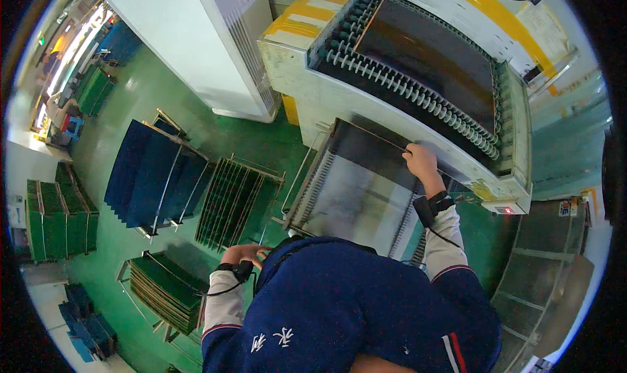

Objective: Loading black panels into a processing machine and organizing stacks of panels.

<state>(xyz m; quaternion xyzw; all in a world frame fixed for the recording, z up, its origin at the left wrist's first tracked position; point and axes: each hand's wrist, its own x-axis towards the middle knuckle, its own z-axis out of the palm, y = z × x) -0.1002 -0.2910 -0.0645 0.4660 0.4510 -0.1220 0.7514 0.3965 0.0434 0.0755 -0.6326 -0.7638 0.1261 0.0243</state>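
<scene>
My right hand [421, 162] is closed in a pinch on the upper edge of a dark flat panel [369, 141], near its right corner. This panel lies in a slotted rack [312, 190] right in front of my body, and a paler, shiny sheet surface [346, 196] shows below its dark band. My left hand [245, 255] is down by my left side, close to the rack's near left corner; my torso partly hides its fingers, so its grip cannot be made out. Beyond the rack, another dark panel [431, 63] with a copper-coloured edge lies on the machine's rollers [418, 98].
The roller machine [287, 66] stands ahead, with a small red display [507, 210] at its near right corner. A tall white cabinet [189, 40] is at the far left. Racks of blue panels [147, 170], an upright slotted rack [235, 203] and green panels [166, 288] stand on the left.
</scene>
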